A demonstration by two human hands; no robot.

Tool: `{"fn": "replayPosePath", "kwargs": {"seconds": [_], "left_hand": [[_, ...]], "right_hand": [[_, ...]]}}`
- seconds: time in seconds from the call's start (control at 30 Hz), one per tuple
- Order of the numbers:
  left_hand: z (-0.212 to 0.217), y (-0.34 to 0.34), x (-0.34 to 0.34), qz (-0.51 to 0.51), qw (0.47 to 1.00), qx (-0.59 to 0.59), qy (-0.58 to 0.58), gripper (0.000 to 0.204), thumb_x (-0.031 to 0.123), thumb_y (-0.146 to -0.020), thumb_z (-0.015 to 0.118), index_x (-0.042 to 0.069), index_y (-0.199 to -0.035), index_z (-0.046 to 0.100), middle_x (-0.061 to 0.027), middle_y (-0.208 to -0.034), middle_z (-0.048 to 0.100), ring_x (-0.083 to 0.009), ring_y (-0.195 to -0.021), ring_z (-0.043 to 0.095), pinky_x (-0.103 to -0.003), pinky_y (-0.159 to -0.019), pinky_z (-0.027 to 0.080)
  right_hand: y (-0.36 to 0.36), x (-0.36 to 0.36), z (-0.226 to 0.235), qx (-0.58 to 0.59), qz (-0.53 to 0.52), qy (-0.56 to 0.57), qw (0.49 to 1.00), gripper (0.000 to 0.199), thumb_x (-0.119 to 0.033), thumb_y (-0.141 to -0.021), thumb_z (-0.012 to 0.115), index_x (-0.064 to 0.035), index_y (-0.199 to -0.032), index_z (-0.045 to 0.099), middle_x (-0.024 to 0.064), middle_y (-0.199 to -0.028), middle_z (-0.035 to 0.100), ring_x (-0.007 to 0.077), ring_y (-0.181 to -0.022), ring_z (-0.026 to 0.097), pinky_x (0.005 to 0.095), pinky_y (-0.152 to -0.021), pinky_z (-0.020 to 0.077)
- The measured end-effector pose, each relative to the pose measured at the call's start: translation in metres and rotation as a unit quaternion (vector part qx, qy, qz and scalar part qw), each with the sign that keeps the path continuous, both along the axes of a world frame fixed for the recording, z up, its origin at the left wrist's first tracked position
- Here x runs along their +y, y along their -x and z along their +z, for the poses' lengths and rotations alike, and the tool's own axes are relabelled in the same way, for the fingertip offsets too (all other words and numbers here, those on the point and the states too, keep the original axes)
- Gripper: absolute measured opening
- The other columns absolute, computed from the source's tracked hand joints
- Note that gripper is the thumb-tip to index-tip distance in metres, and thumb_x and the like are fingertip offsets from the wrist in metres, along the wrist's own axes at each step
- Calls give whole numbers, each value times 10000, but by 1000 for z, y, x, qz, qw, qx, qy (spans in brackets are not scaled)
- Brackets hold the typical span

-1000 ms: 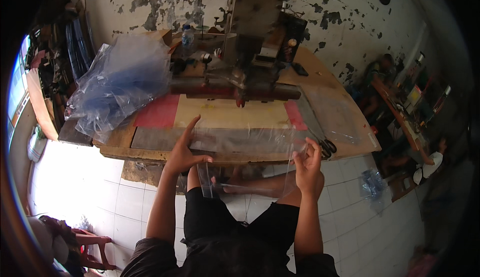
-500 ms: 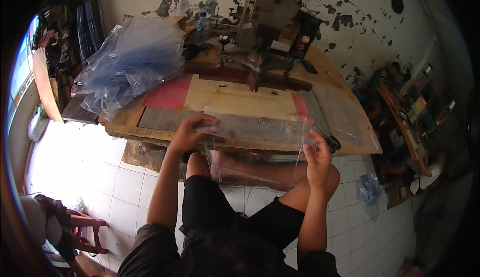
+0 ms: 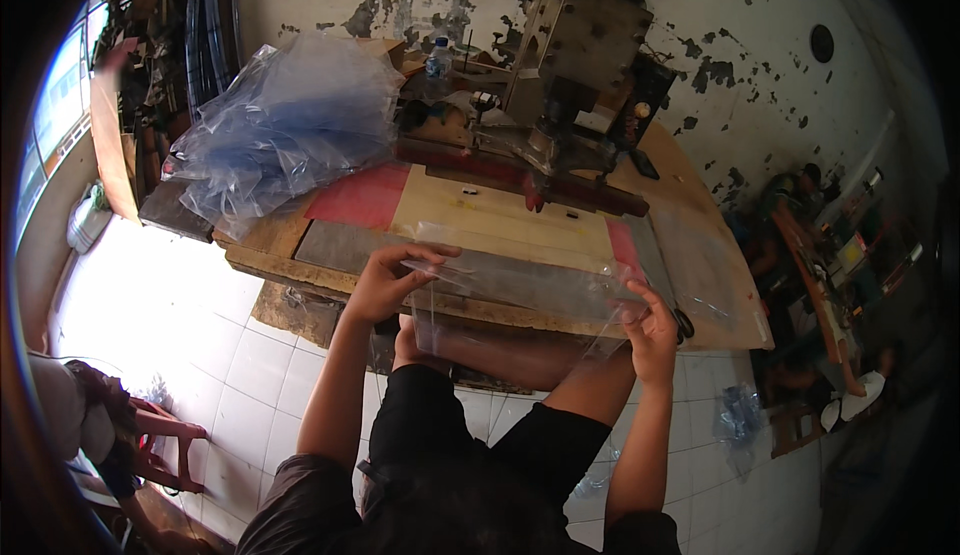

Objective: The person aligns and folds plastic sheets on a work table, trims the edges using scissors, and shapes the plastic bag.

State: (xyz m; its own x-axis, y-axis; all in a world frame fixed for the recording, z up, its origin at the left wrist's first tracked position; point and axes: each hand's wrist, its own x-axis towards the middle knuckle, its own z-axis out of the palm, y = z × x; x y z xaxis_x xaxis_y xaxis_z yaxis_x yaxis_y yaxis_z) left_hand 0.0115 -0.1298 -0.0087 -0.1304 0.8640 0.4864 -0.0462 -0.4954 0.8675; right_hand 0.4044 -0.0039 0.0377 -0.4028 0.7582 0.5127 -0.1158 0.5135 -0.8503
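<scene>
At lower centre we see the clear plastic sheet point(image 3: 520, 300) stretched between our two hands just off the near edge of the wooden workbench point(image 3: 270, 255). The left hand point(image 3: 385, 280) pinches its upper left corner with curled fingers; the right hand point(image 3: 650, 330) grips the right edge, fingers closed on the film. Compared with a second ago, the sheet has lifted off the bench edge and now hangs taut in the air over our knees, which we judge to mean it is picked up and ready for placing. Beyond, at mid-frame, lie a red panel point(image 3: 360, 195) and pale wooden boards point(image 3: 500, 220). At upper left a loose heap of bluish transparent bags point(image 3: 280, 125) rests on the bench; at upper centre stands the grey press machine point(image 3: 580, 65), with a small clear bottle point(image 3: 437, 55) beside it.
</scene>
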Motion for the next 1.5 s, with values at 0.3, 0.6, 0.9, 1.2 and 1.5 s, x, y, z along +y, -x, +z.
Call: {"fn": "replayPosePath", "kwargs": {"seconds": [0.3,0.6,0.9,1.2,1.5], "left_hand": [[73,-24,-18,100,987,113,-62,157,37,-922,706,52,-1075,736,-140,-1314,687,-234,-1192,669,-356,-1001,540],[72,-23,10,158,982,68,76,206,184,-1023,642,14,-1091,737,-104,-1093,764,-191,-928,751,-297,-758,570],[11,-12,47,170,977,3,131,285,196,-1032,637,-5,-1234,647,-109,-917,749,-134,-701,712,-233,-576,493],[8,-26,58,282,946,29,157,419,100,-1019,635,41,-1419,526,15,-788,666,-2,-590,500,-181,-514,353],[4,-25,59,266,944,18,193,286,87,-1025,622,23,-1296,558,-38,-869,718,-34,-705,571,-190,-637,421]], "right_hand": [[10,41,15,28,37,-17,999,569,-466,-950,712,17,-1245,648,105,-1234,670,202,-961,706,320,-718,566],[21,74,-7,50,-42,38,997,395,-359,-985,707,21,-1090,704,90,-973,721,172,-778,707,274,-584,520],[46,85,-31,40,-71,114,990,224,-166,-1010,679,-7,-1167,677,11,-870,665,68,-725,600,225,-620,494],[48,96,-61,2,-98,61,993,269,-162,-1034,637,0,-1247,654,15,-960,647,80,-844,602,261,-732,543],[48,90,-49,4,-15,124,992,323,-147,-1019,660,3,-1305,644,18,-1038,649,73,-897,598,229,-805,543]]}}
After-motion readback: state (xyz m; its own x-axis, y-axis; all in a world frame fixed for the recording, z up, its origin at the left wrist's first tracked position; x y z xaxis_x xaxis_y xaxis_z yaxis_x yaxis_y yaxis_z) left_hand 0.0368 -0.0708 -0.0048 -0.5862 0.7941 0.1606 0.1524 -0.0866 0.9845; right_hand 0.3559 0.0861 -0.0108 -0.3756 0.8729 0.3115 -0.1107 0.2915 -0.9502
